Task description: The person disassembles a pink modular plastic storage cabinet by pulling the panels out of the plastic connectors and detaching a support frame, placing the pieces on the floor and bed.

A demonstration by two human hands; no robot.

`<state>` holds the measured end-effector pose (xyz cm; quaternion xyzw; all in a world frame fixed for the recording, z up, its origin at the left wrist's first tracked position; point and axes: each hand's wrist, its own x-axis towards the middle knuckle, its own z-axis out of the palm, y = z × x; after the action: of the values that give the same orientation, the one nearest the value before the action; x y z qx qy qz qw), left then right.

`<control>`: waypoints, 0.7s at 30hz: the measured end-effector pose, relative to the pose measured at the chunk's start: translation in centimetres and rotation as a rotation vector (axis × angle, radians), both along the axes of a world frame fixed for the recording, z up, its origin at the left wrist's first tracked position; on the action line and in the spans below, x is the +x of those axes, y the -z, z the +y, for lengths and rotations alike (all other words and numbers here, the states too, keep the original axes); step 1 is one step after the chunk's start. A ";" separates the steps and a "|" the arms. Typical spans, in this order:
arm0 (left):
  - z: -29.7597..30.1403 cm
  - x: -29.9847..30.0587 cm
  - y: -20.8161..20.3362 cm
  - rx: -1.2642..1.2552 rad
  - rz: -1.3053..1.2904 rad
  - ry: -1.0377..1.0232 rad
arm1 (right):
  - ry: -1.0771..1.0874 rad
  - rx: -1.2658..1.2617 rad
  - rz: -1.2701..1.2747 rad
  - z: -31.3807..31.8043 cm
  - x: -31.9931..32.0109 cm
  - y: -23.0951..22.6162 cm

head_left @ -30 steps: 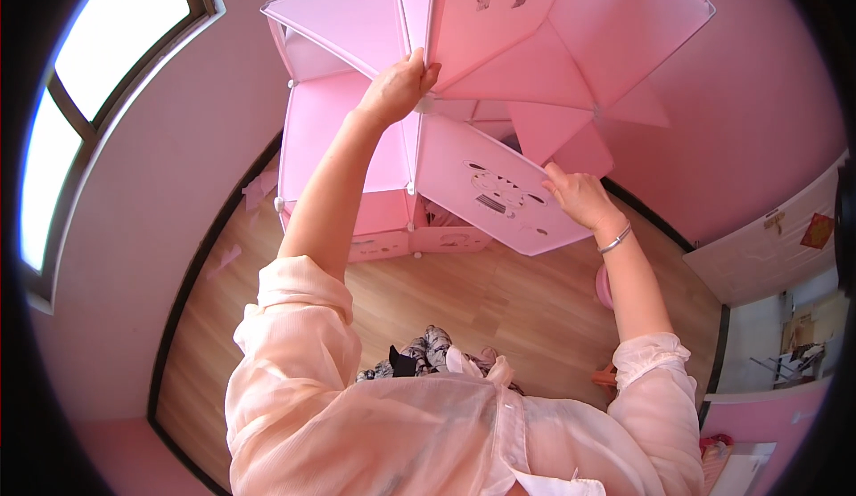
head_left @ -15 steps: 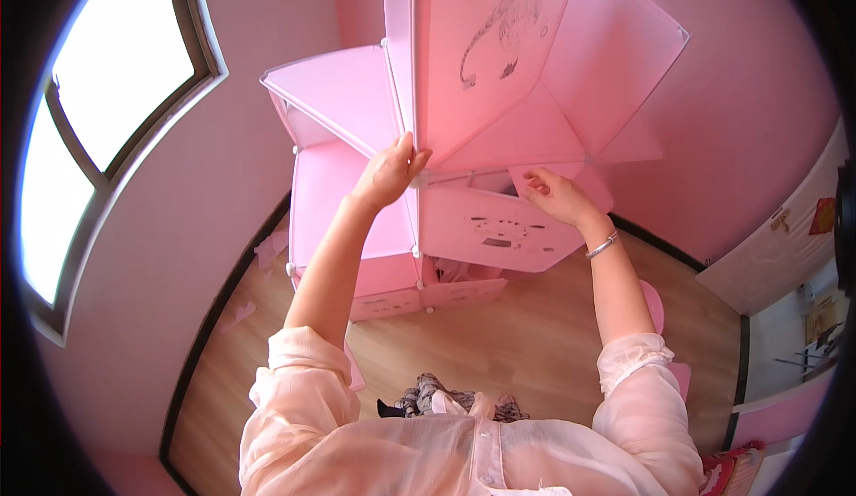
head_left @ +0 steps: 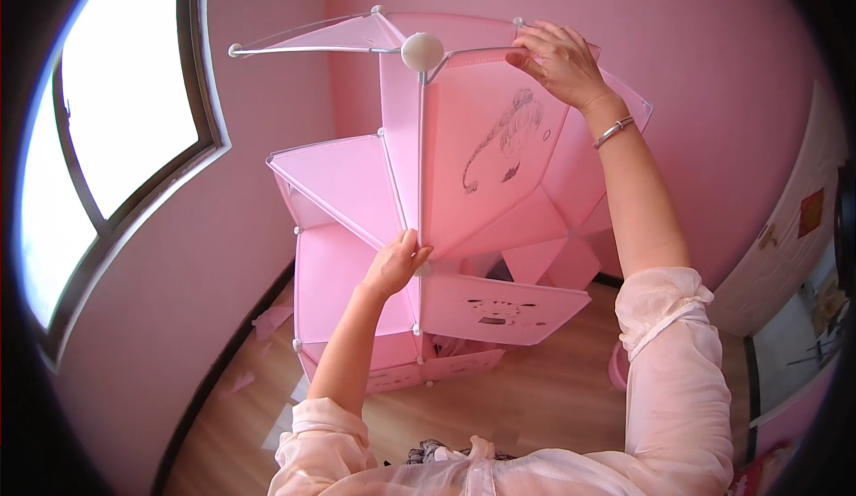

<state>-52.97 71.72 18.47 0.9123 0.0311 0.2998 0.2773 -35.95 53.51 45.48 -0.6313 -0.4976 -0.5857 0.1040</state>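
Just off centre toward 8 o'clock, the left hand is curled around the upright front edge of the pink modular cabinet, while the right hand, at 1 o'clock, is half open, touching the top edge of the door panel. The cabinet stands mid-view on wood-grain floor, with a dark-framed window at 10 o'clock. Its thin, smooth, angled sheets meet at round white connectors

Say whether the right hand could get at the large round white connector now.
Probably yes: the right hand is at the top edge of the pink panel, with nothing visibly blocking its way to the round white connector; the left hand is lower down.
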 end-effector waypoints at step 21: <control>1.1 2.7 -2.1 -0.060 0.094 -0.003 | 0.417 -0.010 0.158 -5.3 -13.8 0.8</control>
<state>-50.30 72.85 20.57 0.9166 0.0546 0.2559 0.3022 -49.75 48.18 44.64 -0.7650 -0.3494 -0.5407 0.0163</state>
